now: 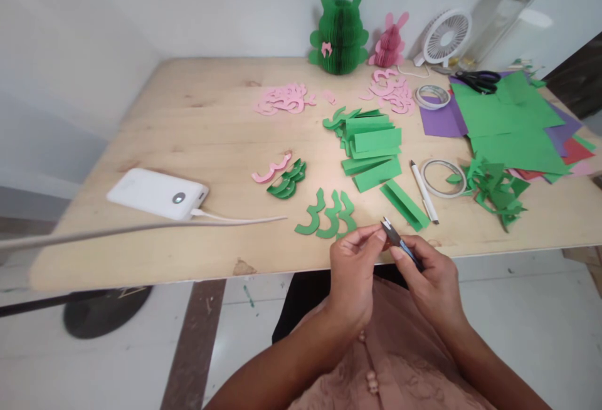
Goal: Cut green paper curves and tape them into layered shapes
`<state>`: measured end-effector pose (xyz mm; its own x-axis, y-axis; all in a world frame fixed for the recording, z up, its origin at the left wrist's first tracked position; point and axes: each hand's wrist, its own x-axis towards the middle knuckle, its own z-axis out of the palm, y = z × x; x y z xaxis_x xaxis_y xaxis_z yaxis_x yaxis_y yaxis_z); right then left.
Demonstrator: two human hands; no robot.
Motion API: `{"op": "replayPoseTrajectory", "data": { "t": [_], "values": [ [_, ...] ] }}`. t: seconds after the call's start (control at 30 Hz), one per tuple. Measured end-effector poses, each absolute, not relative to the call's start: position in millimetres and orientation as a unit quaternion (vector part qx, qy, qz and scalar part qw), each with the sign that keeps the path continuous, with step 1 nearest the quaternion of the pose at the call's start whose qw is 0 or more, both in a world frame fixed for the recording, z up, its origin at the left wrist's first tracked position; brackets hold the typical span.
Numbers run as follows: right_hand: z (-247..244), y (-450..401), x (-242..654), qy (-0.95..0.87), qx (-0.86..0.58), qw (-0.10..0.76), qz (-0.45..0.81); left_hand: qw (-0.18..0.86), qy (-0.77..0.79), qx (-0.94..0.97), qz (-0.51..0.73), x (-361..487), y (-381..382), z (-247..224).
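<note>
My right hand (435, 275) is closed around small dark thread snips (399, 242), their tips pointing up and to the left. Beside those tips, the thumb and fingers of my left hand (355, 266) are pinched together; whatever they hold is hidden. Just beyond my hands, on the table, lie several wavy green paper cutouts (330, 214). A folded green paper strip (404, 204) rests to their right. Farther left are a scalloped green paper piece (288, 179) and a wavy pink strip (273, 168).
Green strips (376, 143) and pink scraps (285, 98) lie farther back. A pen (424, 192), tape roll (443, 178), green scraps (498, 190) and black scissors (478, 81) are right. A power bank (157, 193) with cable lies left. Paper rabbits (341, 37), a fan (444, 37) and a bottle (510, 15) stand behind.
</note>
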<state>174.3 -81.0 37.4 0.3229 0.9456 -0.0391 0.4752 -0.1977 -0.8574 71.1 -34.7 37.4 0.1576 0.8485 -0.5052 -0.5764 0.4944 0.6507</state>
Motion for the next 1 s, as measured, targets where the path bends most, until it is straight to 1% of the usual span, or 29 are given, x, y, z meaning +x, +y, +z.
{"op": "replayPoseTrajectory", "data": {
  "t": [1.0],
  "values": [
    [41.0,-77.8,173.4,-0.504,-0.718,0.378,0.294,0.744,0.44,0.166,0.476,71.0,-31.9,39.2]
  ]
}}
